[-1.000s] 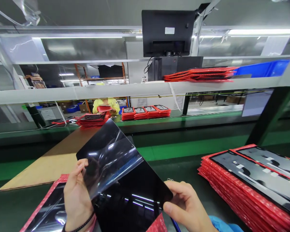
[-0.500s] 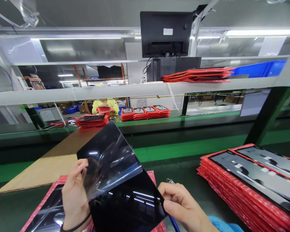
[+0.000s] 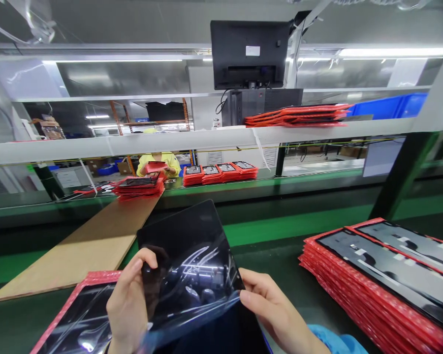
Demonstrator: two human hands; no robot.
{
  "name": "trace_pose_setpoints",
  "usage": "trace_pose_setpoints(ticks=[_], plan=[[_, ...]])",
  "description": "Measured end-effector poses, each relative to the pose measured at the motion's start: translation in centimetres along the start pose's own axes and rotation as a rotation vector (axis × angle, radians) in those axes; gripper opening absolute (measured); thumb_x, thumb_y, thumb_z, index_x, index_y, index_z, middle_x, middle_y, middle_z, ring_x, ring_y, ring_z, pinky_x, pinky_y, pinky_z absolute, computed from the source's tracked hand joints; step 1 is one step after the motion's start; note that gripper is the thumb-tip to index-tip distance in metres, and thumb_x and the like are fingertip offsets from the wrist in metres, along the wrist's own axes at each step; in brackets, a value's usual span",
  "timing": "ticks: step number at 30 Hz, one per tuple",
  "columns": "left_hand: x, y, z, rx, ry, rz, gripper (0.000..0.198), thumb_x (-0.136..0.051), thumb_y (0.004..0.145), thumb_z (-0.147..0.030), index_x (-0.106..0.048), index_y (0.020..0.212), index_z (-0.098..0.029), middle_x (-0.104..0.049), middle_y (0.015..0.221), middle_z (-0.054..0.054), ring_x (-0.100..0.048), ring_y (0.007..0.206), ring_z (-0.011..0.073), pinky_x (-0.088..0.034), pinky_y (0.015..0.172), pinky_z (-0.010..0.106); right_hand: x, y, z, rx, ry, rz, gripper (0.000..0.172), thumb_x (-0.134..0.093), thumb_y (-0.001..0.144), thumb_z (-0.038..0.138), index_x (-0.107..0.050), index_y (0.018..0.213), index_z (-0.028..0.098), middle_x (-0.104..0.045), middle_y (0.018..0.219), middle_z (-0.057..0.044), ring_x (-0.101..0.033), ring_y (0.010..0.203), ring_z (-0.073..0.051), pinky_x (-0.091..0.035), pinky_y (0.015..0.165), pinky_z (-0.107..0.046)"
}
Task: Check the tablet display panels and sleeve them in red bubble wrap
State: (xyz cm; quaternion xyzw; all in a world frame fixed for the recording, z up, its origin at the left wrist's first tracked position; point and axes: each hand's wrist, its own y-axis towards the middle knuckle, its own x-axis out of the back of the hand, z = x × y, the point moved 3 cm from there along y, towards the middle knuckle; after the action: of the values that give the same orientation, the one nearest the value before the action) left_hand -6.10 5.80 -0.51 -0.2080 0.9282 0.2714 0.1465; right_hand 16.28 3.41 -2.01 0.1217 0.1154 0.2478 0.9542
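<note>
"As you scan from the left, what comes first?"

"A flat tan board (image 3: 70, 250), running at a slant from the near left up toward a far pile of red pouches (image 3: 140, 186). Near its lower end, on the dark bench (image 3: 276, 255), lies a red-edged packet (image 3: 77, 317) with a glossy black face, partly behind the left hand."

"What is the left hand (image 3: 128, 300) doing?"

"Its thumb and fingers are pinched together at the left edge of a dark panel (image 3: 180, 236). Whether they grip loose film as well, I can't tell."

"And where is that panel?"

"In the middle, raised in front of the person and tilted, its lower part running out of view. Clear film (image 3: 192, 316) lies creased across it, with a folded edge slanting up toward the right hand. Beyond, someone in yellow (image 3: 173, 164) sits beside neat red-edged stacks (image 3: 221, 174)."

"The right hand (image 3: 269, 305)?"

"Thumb and forefinger are closed on the panel's right edge, near the film's folded end. A blue sleeve (image 3: 335, 340) shows below. Farther right stands a tall pile of red bubble packets (image 3: 372, 290), grey-faced parts on top."
</note>
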Motion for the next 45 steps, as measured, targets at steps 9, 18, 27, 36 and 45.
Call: trace_pose_setpoints(ticks=[9, 18, 27, 36, 45], plan=[[-0.2, -1.0, -0.2, 0.104, -0.050, -0.073, 0.018, -0.059, 0.063, -0.038, -0.059, 0.056, -0.022, -0.052, 0.057, 0.002, -0.052, 0.063, 0.0216, -0.041, 0.063, 0.034, -1.4, -0.6, 0.7, -0.059, -0.071, -0.013, 0.047, -0.064, 0.069, 0.013, -0.061, 0.115, 0.020, -0.068, 0.108, -0.006, -0.061, 0.104, -0.027, -0.045, 0.091, -0.035], [0.8, -1.1, 1.0, 0.104, -0.060, 0.021, 0.028, -0.055, 0.071, -0.042, -0.061, 0.054, -0.020, -0.060, 0.066, 0.005, -0.054, 0.073, 0.0219, -0.040, 0.071, 0.031, -1.8, -1.1, 0.3, -0.117, -0.090, -0.012, 0.043, -0.065, 0.067, 0.012, -0.061, 0.109, 0.018, -0.068, 0.103, -0.006, -0.065, 0.096, -0.026, -0.049, 0.090, -0.036], [0.6, -0.9, 0.2, 0.043, -0.051, 0.004, 0.032, -0.059, 0.068, -0.044, -0.061, 0.047, -0.019, -0.059, 0.060, 0.006, -0.055, 0.068, 0.0217, -0.041, 0.063, 0.032, -0.2, 0.0, -3.3, 0.196, -0.422, 0.103, 0.113, -0.073, 0.072, 0.041, 0.009, 0.148, 0.027, -0.031, 0.152, -0.014, -0.035, 0.136, -0.030, -0.034, 0.108, -0.042], [1.7, -0.4, -0.1, -0.220, 0.011, -0.115, 0.024, -0.067, 0.065, -0.038, -0.060, 0.048, -0.023, -0.054, 0.045, 0.002, -0.051, 0.051, 0.0202, -0.041, 0.053, 0.035, 0.2, -0.4, -3.0, 0.661, -1.005, -0.054, 0.104, -0.061, 0.081, 0.029, 0.022, 0.144, 0.021, 0.015, 0.154, -0.010, -0.029, 0.137, -0.035, -0.038, 0.105, -0.045], [2.8, -0.3, 0.1, -0.188, 0.144, 0.094, 0.040, -0.060, 0.069, -0.052, -0.066, 0.045, -0.021, -0.059, 0.048, 0.005, -0.055, 0.051, 0.0203, -0.043, 0.049, 0.033, -0.1, -1.6, -0.7, 0.745, -1.182, -0.136, 0.084, -0.067, 0.080, 0.025, -0.017, 0.147, 0.029, -0.024, 0.152, -0.006, -0.017, 0.137, -0.042, -0.011, 0.108, -0.068]])
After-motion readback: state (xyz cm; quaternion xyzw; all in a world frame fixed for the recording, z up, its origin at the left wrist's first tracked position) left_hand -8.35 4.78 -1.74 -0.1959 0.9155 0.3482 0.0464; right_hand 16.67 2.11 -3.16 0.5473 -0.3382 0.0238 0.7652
